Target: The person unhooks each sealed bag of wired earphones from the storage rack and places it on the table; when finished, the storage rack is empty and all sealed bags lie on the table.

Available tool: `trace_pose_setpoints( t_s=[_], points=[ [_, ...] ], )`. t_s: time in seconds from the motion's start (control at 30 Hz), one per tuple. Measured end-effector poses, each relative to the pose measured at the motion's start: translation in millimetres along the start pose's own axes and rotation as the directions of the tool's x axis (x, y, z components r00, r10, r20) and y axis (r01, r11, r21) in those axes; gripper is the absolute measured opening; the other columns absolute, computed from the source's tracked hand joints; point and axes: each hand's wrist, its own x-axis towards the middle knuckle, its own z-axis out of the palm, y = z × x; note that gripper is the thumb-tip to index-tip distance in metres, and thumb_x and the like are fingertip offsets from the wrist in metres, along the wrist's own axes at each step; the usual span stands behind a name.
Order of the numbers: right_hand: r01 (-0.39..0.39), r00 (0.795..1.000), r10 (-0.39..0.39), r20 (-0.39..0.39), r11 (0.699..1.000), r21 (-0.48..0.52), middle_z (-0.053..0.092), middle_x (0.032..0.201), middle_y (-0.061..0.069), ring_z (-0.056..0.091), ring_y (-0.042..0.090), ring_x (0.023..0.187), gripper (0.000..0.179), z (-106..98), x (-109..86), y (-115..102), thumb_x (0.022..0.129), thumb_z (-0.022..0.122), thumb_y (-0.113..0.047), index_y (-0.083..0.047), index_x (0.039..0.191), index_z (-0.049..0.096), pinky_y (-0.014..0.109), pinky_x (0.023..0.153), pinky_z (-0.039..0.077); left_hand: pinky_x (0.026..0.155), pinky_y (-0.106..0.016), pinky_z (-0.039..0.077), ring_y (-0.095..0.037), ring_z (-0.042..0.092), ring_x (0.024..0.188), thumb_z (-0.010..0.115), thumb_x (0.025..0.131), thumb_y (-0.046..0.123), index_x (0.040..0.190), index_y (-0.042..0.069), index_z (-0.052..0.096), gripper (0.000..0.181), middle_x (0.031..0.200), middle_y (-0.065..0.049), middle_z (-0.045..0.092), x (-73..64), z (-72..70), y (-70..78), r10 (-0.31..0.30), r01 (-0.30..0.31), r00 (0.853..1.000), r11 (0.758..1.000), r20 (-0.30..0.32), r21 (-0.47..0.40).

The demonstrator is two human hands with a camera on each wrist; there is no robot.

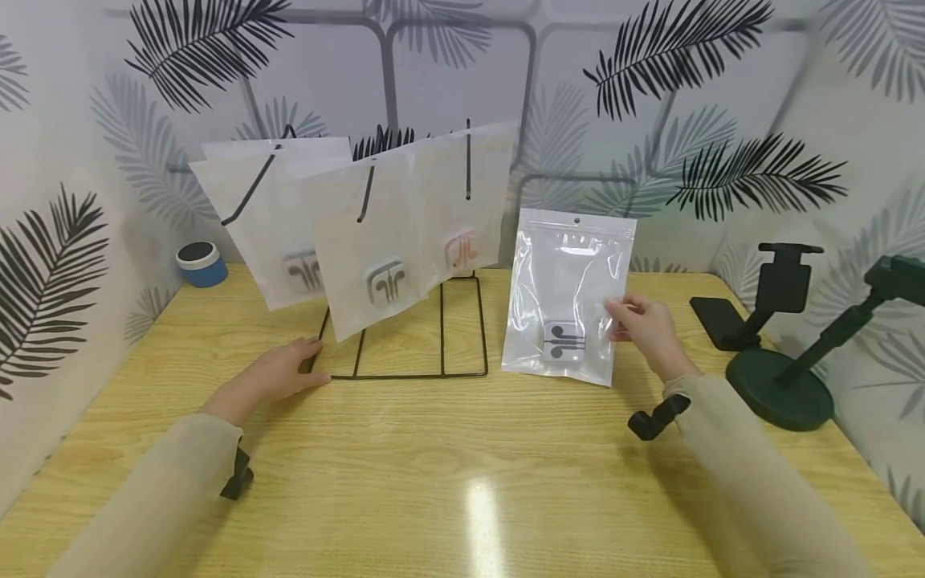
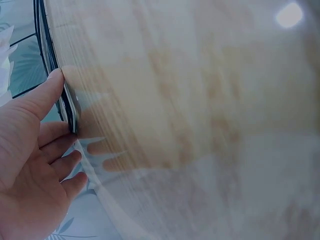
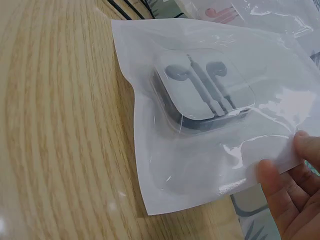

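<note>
A zip pouch of boxed earphones is pinched by the right hand, to that hand's left. A black wire rack is gripped by the left hand at its near corner; beyond, similar pouches are hung.

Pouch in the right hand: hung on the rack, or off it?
Off. In the head view, the pouch is to the right of the rack, apart from it, its edge pinched by the right hand.
</note>
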Motion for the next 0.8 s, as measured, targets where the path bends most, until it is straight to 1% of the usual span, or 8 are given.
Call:
trace_pose_setpoints(
  t_s=[0.17,0.27,0.47,0.6,0.67,0.8],
  points=[
    [-0.046,0.999,0.046,0.000,0.996,-0.075,0.053,0.108,0.019,0.058,0.015,0.075,0.044,2.0,13.7,2.3,0.094,0.054,-0.029,0.005,0.122,0.053,0.026,0.068,0.054,0.099,-0.058,0.026,-0.050,0.025,0.126,0.060,0.090,0.035,0.137,-0.013,0.032,0.072,0.140,-0.033,0.026,0.3,-0.1,-0.5,-0.006,0.006,1.000,1.000,0.003,0.000],
    [-0.075,0.997,0.076,0.007,0.990,-0.120,0.052,0.109,0.020,0.057,0.018,0.076,0.041,4.2,21.1,3.9,0.095,0.053,-0.026,0.004,0.124,0.051,0.027,0.068,0.054,0.100,-0.058,0.026,-0.049,0.025,0.126,0.060,0.090,0.035,0.137,-0.013,0.032,0.072,0.140,-0.033,0.026,0.5,-0.2,-0.9,-0.005,0.005,1.000,1.000,0.001,0.001],
    [-0.088,0.996,0.091,0.009,0.977,-0.192,0.054,0.103,0.020,0.054,0.017,0.072,0.034,9.3,35.6,9.2,0.095,0.053,-0.021,0.007,0.114,0.054,0.027,0.062,0.054,0.100,-0.058,0.025,-0.050,0.025,0.126,0.060,0.090,0.034,0.136,-0.013,0.032,0.072,0.140,-0.034,0.026,0.4,-0.6,-1.3,-0.003,0.003,1.000,1.000,-0.004,-0.006],
    [-0.105,0.993,0.116,0.031,0.960,-0.260,0.052,0.101,0.017,0.052,0.018,0.073,0.034,11.2,43.7,13.2,0.095,0.053,-0.022,0.006,0.114,0.055,0.025,0.059,0.052,0.100,-0.058,0.026,-0.050,0.026,0.125,0.060,0.090,0.034,0.136,-0.013,0.033,0.072,0.139,-0.034,0.027,0.1,-0.7,-0.8,0.000,0.000,1.000,1.000,-0.007,-0.004],
    [-0.104,0.992,0.121,0.045,0.955,-0.279,0.053,0.096,0.015,0.053,0.017,0.069,0.034,11.8,46.5,14.6,0.095,0.053,-0.022,0.006,0.114,0.056,0.024,0.057,0.051,0.100,-0.058,0.026,-0.050,0.025,0.126,0.060,0.090,0.035,0.136,-0.013,0.033,0.072,0.140,-0.033,0.027,0.1,-0.6,-0.9,-0.001,0.001,1.000,1.000,-0.006,-0.002],
    [-0.089,0.990,0.116,0.080,0.954,-0.288,0.056,0.081,0.011,0.052,0.013,0.057,0.032,13.5,50.4,16.6,0.094,0.055,-0.018,0.010,0.110,0.057,0.024,0.052,0.048,0.100,-0.058,0.025,-0.049,0.025,0.126,0.060,0.090,0.035,0.136,-0.013,0.033,0.072,0.140,-0.033,0.026,-0.4,-0.6,-0.7,-0.005,0.005,1.000,1.000,-0.006,-0.010]
  ],
)
